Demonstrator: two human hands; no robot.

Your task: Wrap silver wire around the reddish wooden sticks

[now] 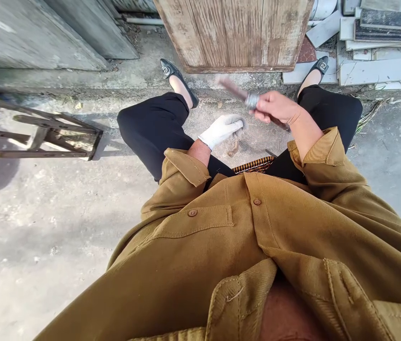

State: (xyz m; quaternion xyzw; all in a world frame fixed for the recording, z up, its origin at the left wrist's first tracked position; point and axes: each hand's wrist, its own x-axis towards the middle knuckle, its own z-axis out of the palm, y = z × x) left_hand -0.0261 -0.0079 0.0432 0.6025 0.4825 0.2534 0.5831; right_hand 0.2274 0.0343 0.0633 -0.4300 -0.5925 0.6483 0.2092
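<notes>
My right hand (277, 109), bare, is closed around a long brown tool (234, 88) with silvery wire wound about its middle. The tool's far end points up and left and is smeared by motion, so its exact kind is unclear. My left hand (222, 130) wears a white knitted glove. Its fingers are curled together low between my knees; what they pinch, if anything, is blurred. Just below the glove, a small curved tan piece (233, 150) lies on the concrete. A black-and-orange woven edge (253, 166) shows between my thighs.
A weathered wooden panel (239, 35) stands ahead, beyond a concrete ledge. Stacked tiles and boards (381, 57) lie at the upper right. To the left, a wooden frame like a stool or ladder (47, 130) rests on the ground. Grey panels (37, 38) lean at the upper left.
</notes>
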